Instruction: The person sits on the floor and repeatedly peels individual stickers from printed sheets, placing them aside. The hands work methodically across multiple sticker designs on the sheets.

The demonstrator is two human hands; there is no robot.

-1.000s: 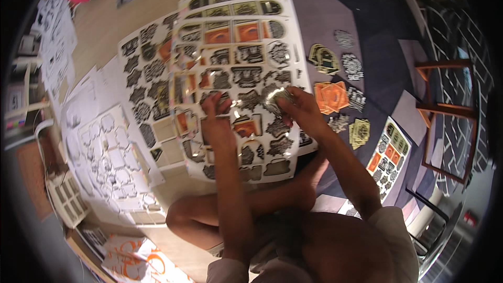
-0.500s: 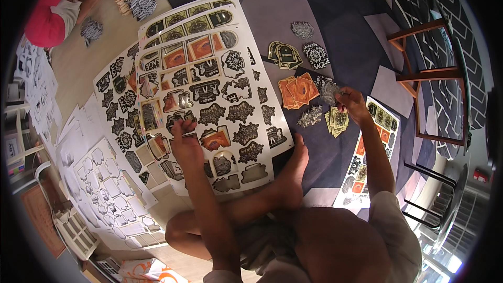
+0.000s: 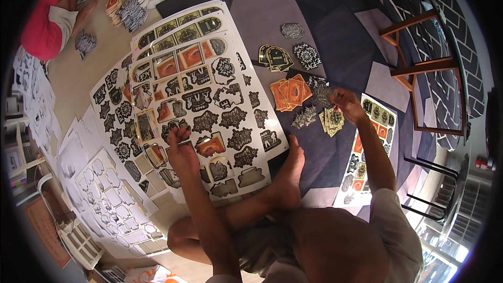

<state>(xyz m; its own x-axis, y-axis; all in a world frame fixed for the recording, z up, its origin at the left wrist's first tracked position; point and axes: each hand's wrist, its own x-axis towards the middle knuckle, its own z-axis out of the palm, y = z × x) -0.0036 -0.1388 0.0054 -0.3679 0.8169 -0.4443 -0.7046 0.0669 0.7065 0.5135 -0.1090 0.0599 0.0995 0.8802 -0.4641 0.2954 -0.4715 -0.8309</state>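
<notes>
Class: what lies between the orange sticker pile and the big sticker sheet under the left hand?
Head view: only bare dark rug between orange pile and sheet.

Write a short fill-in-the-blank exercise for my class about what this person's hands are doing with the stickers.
1. The left hand rests on the large sticker ____.
2. The right hand reaches over small piles of loose stickers on the dark ____.
3. Beside the sticker sheet lies the person's bare ____.

Missing words: sheet; rug; foot
</notes>
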